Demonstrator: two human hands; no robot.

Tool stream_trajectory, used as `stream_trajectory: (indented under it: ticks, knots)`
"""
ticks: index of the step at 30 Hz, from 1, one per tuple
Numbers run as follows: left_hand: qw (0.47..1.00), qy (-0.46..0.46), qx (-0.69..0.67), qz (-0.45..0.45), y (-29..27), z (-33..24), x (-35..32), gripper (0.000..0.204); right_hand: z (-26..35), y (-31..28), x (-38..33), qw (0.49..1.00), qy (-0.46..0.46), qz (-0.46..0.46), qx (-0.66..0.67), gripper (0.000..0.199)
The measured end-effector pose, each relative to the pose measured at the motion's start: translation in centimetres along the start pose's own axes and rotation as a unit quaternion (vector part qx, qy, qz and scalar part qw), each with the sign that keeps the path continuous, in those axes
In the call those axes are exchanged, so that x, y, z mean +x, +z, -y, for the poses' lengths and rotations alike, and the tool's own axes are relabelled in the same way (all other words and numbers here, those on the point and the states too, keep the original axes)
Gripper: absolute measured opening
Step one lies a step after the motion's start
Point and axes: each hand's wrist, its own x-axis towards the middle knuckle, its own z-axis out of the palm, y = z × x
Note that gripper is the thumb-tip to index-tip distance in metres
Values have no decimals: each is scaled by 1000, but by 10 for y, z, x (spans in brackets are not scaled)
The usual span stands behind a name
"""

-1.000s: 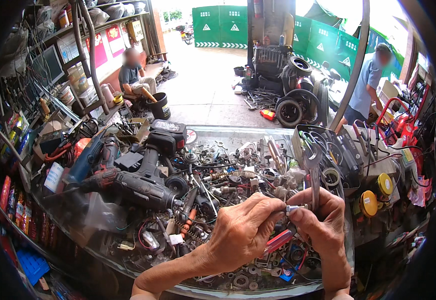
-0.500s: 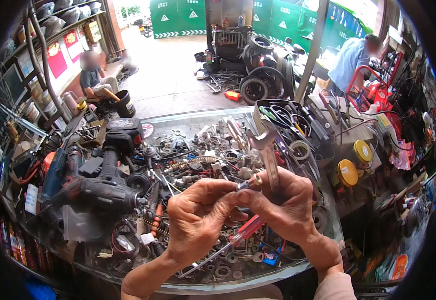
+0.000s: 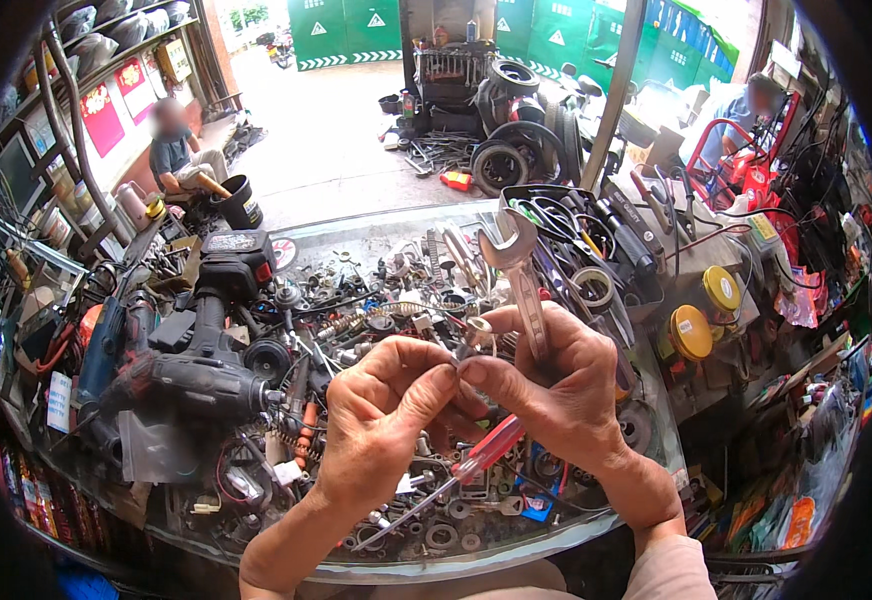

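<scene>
My left hand [image 3: 381,420] pinches a small metal fitting [image 3: 478,327] between thumb and fingers. My right hand [image 3: 566,385] meets it there, thumb tip beside thumb tip, and fingertips partly hide the piece. A ring-shaped, brass-toned end shows on top of it. Between the fingers of my right hand an open-end wrench [image 3: 526,295] stands up, jaw at the top. A screwdriver with a clear red handle [image 3: 493,445] slants down-left from under my right palm; its shaft hangs over the loose parts on the glass-topped bench [image 3: 426,572].
Loose nuts, washers and springs [image 3: 441,537] cover the bench. A black cordless power tool [image 3: 206,385] lies left, a bin of cables and tools [image 3: 596,240] at the back right. Two yellow-lidded jars [image 3: 691,332] stand right. One person [image 3: 181,155] sits far left; another [image 3: 726,120] bends far right.
The fitting has turned from slanting to more upright, its ring end now facing up. The wrench is tipped slightly left. The person at the far right has bent lower.
</scene>
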Motion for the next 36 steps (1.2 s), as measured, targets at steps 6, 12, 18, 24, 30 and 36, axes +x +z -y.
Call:
stream_trajectory:
  ticks: [6,12,18,24,30,36]
  knots:
    - [999,-1,-37,0,-3,-2,3,19,-6,-3,6,999,10,-22,37,19]
    - [1000,-17,-17,-10,2,3,4,18,13,-6,2,990,64,1,122,23]
    - [1000,-5,14,-11,3,4,3,14,12,-10,3,992,51,34,108,18]
    - [999,-39,-36,-5,1,6,4,15,11,-10,4,995,44,36,86,17]
    - [999,-28,-17,-16,1,5,3,18,-3,-10,6,998,-68,12,-8,17]
    - [997,4,67,-31,3,6,1,16,4,-13,4,999,11,38,7,20]
